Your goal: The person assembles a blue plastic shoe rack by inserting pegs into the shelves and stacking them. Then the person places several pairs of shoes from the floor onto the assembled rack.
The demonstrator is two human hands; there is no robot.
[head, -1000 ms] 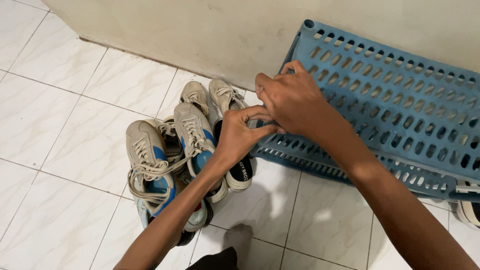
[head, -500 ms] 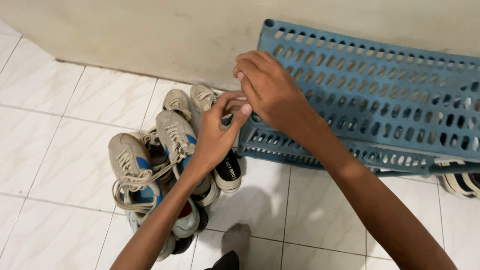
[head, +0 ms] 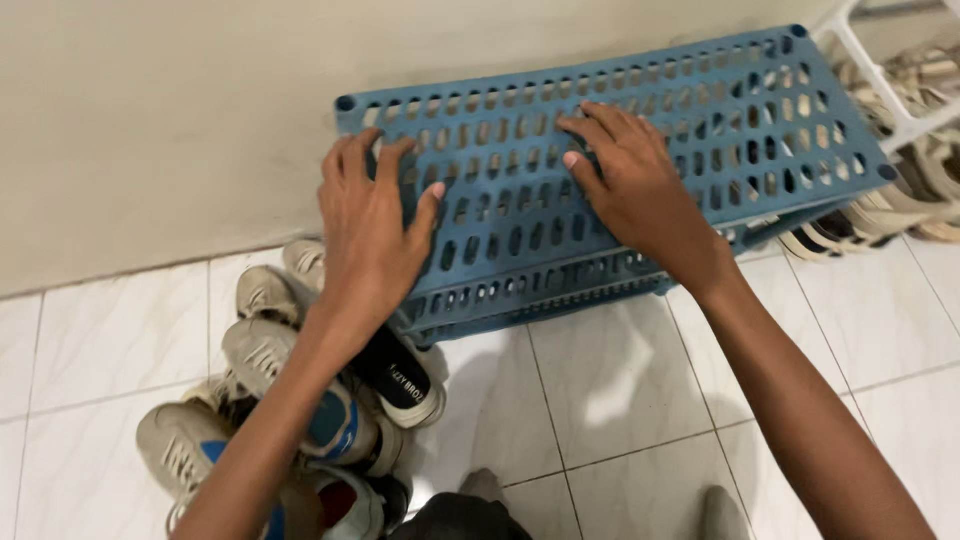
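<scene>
A: Describe the surface and background.

B: White marbled floor tiles [head: 620,390] with grey grout lines, meeting a plain cream wall [head: 150,120] at the far edge. No bench is present; everything rests on the floor.

A: Nearest items?

B: At the lower left, a pile of sneakers [head: 300,400], beige with blue panels and loose laces, stacked over one another. A black insole with a white heel patch [head: 400,375] lies on top of the pile, just beside the rack's near left corner. The pile sits close against the rack, probably to keep the footwear within reach.

A: And the hands?

B: The left hand [head: 370,240] lies palm-down on the left part of a blue perforated plastic shoe rack shelf [head: 520,240], fingers [head: 352,165] spread flat and reaching its far edge. The right hand [head: 635,185] lies palm-down nearer the middle, fingers extended across the slots. Neither hand is closed around anything; both press open on the top surface, apparently to steady or seat the panel evenly from two points.

A: Rack position?

B: It stands on the floor against the wall, tilted slightly in view.

A: Beyond it?

B: At the far right, a white rack frame [head: 880,90] with pale shoes [head: 930,170] beneath it.
</scene>
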